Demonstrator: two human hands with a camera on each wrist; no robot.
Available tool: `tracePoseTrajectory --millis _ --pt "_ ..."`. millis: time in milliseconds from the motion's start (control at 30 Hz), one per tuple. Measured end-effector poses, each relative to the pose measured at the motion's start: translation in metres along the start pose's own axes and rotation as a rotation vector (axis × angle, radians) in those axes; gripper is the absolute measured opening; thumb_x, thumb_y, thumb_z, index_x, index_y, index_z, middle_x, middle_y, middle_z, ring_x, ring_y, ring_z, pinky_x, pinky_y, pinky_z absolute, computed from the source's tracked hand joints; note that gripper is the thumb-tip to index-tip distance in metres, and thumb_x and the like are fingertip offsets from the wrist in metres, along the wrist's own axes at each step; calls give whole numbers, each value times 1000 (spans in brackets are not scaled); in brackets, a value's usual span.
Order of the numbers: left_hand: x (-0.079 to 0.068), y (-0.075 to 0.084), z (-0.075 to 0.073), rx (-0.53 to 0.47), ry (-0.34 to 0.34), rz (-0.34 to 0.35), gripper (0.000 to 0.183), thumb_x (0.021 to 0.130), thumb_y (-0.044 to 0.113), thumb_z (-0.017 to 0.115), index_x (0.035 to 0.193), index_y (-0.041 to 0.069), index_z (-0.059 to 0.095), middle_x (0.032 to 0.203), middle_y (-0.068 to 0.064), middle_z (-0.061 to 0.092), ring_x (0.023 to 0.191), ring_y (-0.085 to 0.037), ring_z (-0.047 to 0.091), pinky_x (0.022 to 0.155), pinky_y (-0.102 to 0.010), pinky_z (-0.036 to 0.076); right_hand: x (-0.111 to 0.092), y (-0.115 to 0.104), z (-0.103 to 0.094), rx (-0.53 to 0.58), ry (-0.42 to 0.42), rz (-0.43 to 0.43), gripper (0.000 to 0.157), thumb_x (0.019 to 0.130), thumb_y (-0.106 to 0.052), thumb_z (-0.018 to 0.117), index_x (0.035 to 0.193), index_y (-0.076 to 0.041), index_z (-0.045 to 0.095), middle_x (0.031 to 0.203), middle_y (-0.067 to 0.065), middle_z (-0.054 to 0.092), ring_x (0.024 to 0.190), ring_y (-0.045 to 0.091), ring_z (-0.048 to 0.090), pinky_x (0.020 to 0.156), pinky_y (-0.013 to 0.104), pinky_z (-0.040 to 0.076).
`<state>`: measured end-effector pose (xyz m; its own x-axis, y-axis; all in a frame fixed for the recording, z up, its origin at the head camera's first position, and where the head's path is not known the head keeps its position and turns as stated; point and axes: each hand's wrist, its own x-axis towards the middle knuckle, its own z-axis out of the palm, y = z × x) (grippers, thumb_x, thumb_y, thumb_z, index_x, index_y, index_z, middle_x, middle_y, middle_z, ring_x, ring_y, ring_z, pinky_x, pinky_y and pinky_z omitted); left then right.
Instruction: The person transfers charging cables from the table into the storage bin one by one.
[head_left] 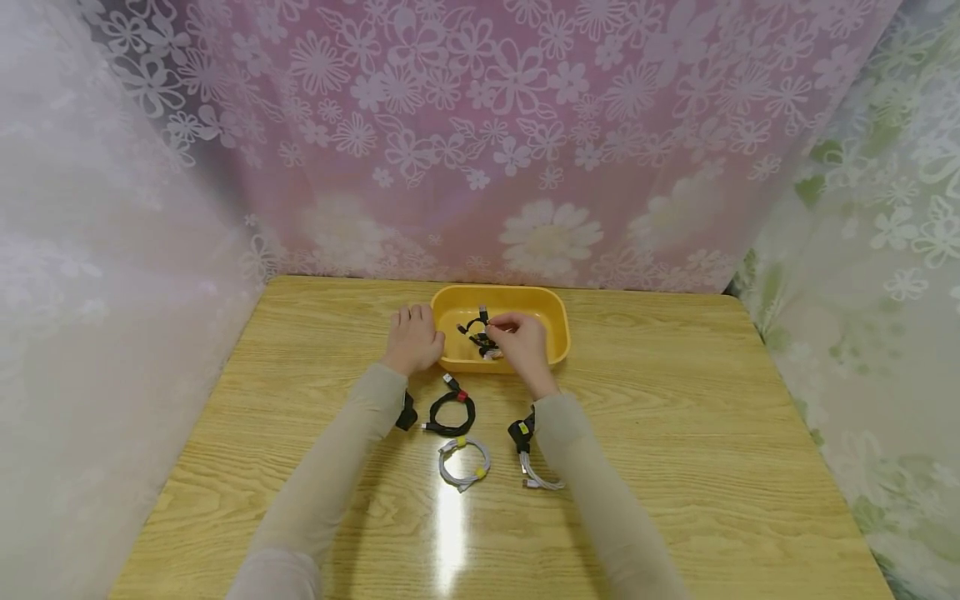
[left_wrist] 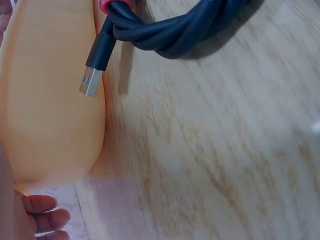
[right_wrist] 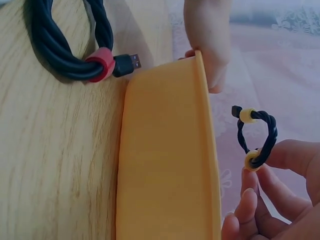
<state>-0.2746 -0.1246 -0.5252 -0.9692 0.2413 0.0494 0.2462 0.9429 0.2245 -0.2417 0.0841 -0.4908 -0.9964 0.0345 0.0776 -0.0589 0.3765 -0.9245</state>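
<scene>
A yellow plastic basin (head_left: pixel 498 290) sits at the back of the table. My left hand (head_left: pixel 414 340) grips its left rim, with the thumb on the basin's side and the fingers outside. Over the basin, my right hand (head_left: pixel 523 340) pinches a small coiled black USB cable (right_wrist: pixel 271 132) between thumb and fingertips. Two yellow ties bind this coil, and the right wrist view shows it held above the rim. Below it in the head view, more dark cable (head_left: pixel 487 352) lies inside the basin, partly hidden by my right hand.
In front of the basin lies a thicker black USB cable coil (head_left: pixel 452 433) with a red tie. Nearer me is a grey-white cable coil (head_left: pixel 442 473) with yellow ties. Another white cable (head_left: pixel 542 483) is partly covered by my right sleeve. Patterned curtains hang behind the wooden table (head_left: pixel 675 400).
</scene>
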Motion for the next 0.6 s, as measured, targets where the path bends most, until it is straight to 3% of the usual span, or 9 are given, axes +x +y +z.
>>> tracePoseTrajectory --millis 233,600 --pt "2 -1 0 -5 -43 -18 27 102 25 39 111 0 44 108 -19 45 104 -38 38 94 -48 28 13 2 9 -64 16 0 12 89 -14 72 96 -6 75 90 9 69 74 22 60 59 32 47" --pt "1 0 -1 -7 -33 -16 27 101 25 40 109 0 45 106 -19 47 104 -39 40 93 -48 30 25 12 20 -147 -12 42 10 90 -15 71 95 -6 74 87 8 66 75 23 60 64 35 50"
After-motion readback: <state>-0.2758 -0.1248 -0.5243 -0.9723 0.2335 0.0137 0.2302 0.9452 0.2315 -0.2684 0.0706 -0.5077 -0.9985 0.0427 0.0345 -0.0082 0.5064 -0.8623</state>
